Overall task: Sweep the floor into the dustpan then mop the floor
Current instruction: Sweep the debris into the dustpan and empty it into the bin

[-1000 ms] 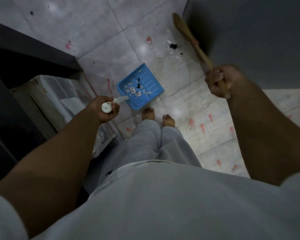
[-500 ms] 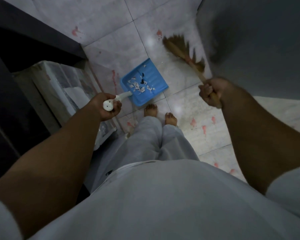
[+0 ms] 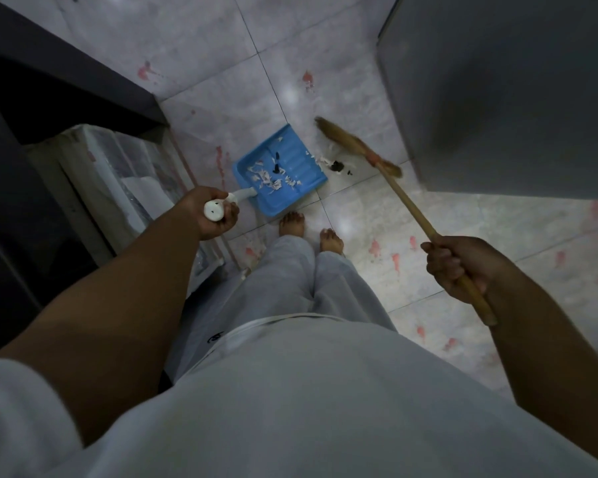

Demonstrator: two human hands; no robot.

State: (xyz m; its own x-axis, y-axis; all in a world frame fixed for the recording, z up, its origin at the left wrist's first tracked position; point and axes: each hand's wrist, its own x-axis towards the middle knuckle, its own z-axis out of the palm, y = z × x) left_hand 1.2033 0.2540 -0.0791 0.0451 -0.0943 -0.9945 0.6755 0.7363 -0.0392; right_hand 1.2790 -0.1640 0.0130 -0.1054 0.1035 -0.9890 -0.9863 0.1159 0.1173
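Observation:
A blue dustpan (image 3: 290,160) rests on the pale tiled floor (image 3: 370,208) just ahead of my bare feet, with white scraps and a few dark bits lying in it. My left hand (image 3: 214,212) grips its white handle. My right hand (image 3: 458,263) is closed around the wooden stick of a straw broom (image 3: 349,141), whose bristles touch the floor right of the pan's open edge. A small heap of white and black debris (image 3: 334,164) lies between the bristles and the pan's lip.
A grey cabinet or appliance wall (image 3: 497,91) stands close on the right. A plastic-wrapped white box (image 3: 118,174) and dark furniture (image 3: 49,81) crowd the left. Red stains dot the tiles. My feet (image 3: 292,222) stand just behind the dustpan.
The broom has swung down from the far tiles toward me, dragging the scattered debris up beside the dustpan's edge. My right hand dropped lower and to the right. The dustpan stayed put.

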